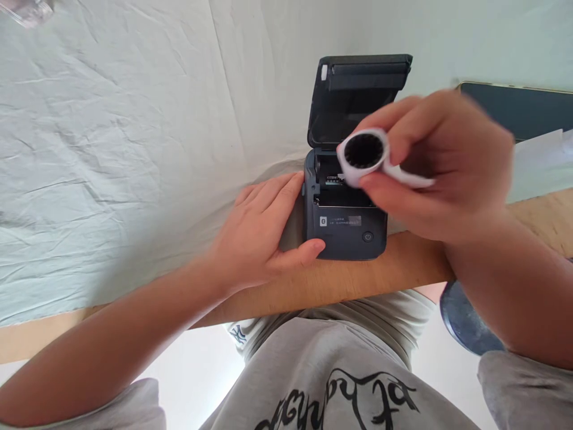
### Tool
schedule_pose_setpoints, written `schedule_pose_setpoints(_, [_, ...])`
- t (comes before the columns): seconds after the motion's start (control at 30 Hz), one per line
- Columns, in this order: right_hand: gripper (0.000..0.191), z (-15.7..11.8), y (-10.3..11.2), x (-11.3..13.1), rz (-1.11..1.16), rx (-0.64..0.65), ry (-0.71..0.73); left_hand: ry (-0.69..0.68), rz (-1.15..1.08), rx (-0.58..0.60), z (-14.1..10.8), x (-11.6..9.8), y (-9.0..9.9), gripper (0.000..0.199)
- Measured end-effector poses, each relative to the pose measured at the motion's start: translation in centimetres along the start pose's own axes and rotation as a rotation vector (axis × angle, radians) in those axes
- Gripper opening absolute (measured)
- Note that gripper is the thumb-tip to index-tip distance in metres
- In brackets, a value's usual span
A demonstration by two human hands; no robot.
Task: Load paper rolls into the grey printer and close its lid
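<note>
A dark label printer (333, 236) sits at the table's near edge with its lid (353, 113) raised, so the paper bay (331, 194) shows. In my right hand (452, 161), a small white paper roll (351, 173) with a black hollow core is pinched between thumb and fingers, above the right part of the bay. A loose tail of the roll sticks out toward my palm. My left hand (264, 233) lies against the printer's left side, fingers stretched out, with the thumb at its front left corner. The roll and right hand hide part of the bay.
A pale wrinkled cloth (134, 131) covers the table, leaving a wooden front edge (277, 292) bare. Right of the printer lie a dark flat phone-like device (528, 110) and a white sheet (541, 155). A clear object (29, 12) stands in the far left corner.
</note>
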State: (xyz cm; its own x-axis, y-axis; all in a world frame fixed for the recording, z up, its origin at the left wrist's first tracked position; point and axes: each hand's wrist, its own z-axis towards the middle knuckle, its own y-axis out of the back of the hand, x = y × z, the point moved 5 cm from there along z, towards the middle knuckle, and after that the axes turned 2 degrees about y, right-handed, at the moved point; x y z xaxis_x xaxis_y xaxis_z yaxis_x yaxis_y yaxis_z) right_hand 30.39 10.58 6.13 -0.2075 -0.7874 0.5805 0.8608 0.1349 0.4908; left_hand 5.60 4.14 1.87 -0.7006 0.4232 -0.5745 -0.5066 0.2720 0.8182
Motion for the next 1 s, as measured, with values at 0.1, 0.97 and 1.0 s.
schedule_pose_setpoints(0.1, [0.014,-0.1,0.5,0.1,-0.074,-0.165,0.146,0.028,0.01,-0.002,0.0,0.1,-0.1,0.114])
schedule_pose_setpoints(0.97, [0.021,-0.3,-0.4,-0.2,-0.072,0.112,-0.016,-0.019,0.019,-0.006,0.0,-0.2,-0.1,0.107])
schedule_pose_setpoints(1.0, [0.019,-0.3,-0.4,-0.2,-0.065,0.125,-0.039,-0.02,0.022,-0.01,0.0,-0.1,-0.1,0.106])
